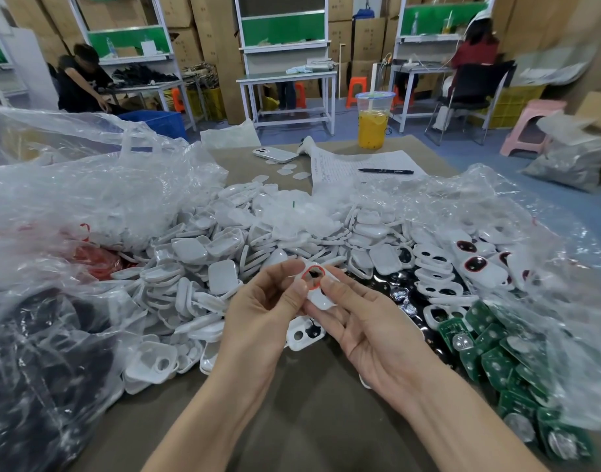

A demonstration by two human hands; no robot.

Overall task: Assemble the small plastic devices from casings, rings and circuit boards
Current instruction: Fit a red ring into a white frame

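Center frame: left hand (pixel 258 308) and right hand (pixel 367 332) hold one white casing (pixel 321 299) above the surface (pixel 309 403). A red ring (pixel 312 275) sits at the casing's round hole. Left grip: thumb and forefinger pinch the casing edge just beside the ring. Right grip: thumb on top, fingers curled under, also holding the casing. A second holed casing (pixel 304 333) lies flat on the surface, partly hidden under the hands.

From 9 to 1 o'clock a big pile of white casings (pixel 224 253) crowds close behind the hands. At 2 o'clock are casings with red rings fitted (pixel 476 264). At 4 o'clock green circuit boards (pixel 496 362) are heaped, some stacked. A crumpled clear bag (pixel 71 199) bulks up at 10 o'clock, with loose red rings (pixel 95 262) inside it. A dark-filled bag (pixel 37 369) sits at 8 o'clock. More clear plastic (pixel 496 206) drapes over the parts at 2 to 4 o'clock.

Far edge at 12 o'clock: phone (pixel 275 154), sheet of paper (pixel 343 165) with a pen (pixel 386 171) on it, and a cup of orange drink (pixel 372 120).
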